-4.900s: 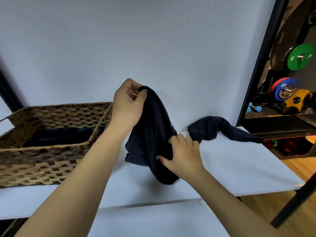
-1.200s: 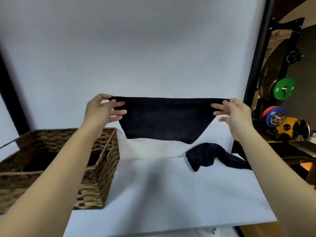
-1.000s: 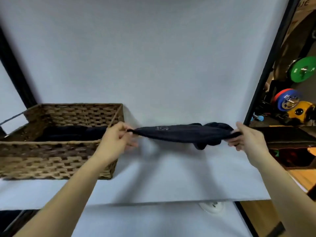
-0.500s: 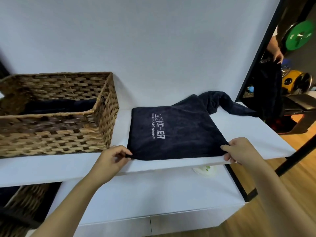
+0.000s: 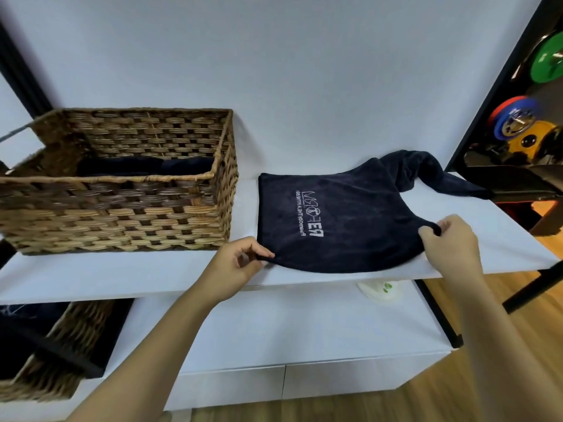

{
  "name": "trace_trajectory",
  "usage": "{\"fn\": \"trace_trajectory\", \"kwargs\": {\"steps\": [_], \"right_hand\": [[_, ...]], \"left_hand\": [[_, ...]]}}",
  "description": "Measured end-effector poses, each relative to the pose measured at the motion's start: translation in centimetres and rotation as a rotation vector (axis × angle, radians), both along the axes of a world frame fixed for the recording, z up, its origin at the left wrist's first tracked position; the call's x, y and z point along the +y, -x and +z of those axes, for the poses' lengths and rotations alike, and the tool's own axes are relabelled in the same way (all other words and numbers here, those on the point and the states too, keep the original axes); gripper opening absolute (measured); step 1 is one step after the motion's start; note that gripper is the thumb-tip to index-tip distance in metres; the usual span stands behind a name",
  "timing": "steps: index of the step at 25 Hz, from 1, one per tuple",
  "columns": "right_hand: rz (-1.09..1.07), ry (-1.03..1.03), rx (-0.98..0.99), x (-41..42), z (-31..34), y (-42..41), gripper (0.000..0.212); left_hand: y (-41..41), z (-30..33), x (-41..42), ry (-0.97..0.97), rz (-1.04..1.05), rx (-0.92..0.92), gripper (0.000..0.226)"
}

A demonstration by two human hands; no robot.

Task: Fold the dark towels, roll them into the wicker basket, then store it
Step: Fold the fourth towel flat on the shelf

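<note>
On the white table [image 5: 502,239], just right of the wicker basket [image 5: 122,208], a dark towel [image 5: 335,220] lies spread flat with its pale lettering facing up. The left hand [image 5: 236,266] pinches the towel's near left corner between thumb and fingertips; the right hand [image 5: 447,242] pinches the near right corner, which is raised slightly off the surface. Each grip is thus narrow and closed on cloth. The far right part of this towel overlaps a second dark towel [image 5: 426,172], which lies crumpled at the back of the table, near the black frame post [image 5: 493,86].

Progress: dark cloth already sits in the bottom of the wicker basket, so at least one towel appears to be packed, though whether it is rolled cannot be told. The spread towel is laid out but not yet folded; folding and rolling it, placing it in the basket, and treating the crumpled towel likewise all remain. Storing the basket is also outstanding. A second basket [image 5: 54,357] holding dark cloth sits on the lower level, below left. The task is judged to be roughly midway.
</note>
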State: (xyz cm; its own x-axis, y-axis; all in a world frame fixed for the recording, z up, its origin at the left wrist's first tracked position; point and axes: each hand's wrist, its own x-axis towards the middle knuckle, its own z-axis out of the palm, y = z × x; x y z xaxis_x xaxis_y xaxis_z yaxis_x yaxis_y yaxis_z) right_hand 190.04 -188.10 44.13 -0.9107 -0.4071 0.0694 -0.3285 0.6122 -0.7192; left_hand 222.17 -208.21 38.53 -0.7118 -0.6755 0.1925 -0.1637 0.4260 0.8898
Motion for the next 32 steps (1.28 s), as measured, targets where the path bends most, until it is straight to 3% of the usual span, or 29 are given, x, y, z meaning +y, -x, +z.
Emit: {"fn": "trace_trajectory", "kwargs": {"steps": [2, 4, 7, 10, 15, 22, 27, 32], "right_hand": [[0.067, 0.173, 0.098, -2.5, 0.7, -2.5, 0.011], [0.267, 0.297, 0.184, -5.7, 0.8, -6.0, 0.007], [0.634, 0.238, 0.421, -9.8, -1.6, -12.6, 0.01], [0.768, 0.217, 0.512, -11.2, -4.1, -16.8, 0.012], [0.782, 0.265, 0.44, -11.7, -5.1, -18.0, 0.015], [0.839, 0.247, 0.382, -11.0, -5.2, -17.9, 0.023], [0.789, 0.197, 0.349, -10.6, -4.7, -18.1, 0.014], [0.578, -0.115, 0.555, -9.7, -4.6, -17.7, 0.024]], "left_hand": [[0.1, -0.1, -0.4, -0.017, 0.004, 0.027, 0.029], [0.4, -0.4, -0.4, -0.038, 0.011, 0.044, 0.028], [0.6, -0.5, 0.0, -0.01, 0.025, 0.103, 0.032], [0.6, -0.2, 0.4, -0.007, 0.033, 0.126, 0.032], [0.0, -0.3, 0.3, -0.044, 0.141, 0.113, 0.025], [-0.2, -0.9, -0.1, -0.088, 0.13, 0.158, 0.04], [0.1, -0.8, 0.0, -0.099, 0.16, 0.177, 0.039], [0.1, -0.4, 0.0, -0.132, 0.176, 0.181, 0.034]]}}
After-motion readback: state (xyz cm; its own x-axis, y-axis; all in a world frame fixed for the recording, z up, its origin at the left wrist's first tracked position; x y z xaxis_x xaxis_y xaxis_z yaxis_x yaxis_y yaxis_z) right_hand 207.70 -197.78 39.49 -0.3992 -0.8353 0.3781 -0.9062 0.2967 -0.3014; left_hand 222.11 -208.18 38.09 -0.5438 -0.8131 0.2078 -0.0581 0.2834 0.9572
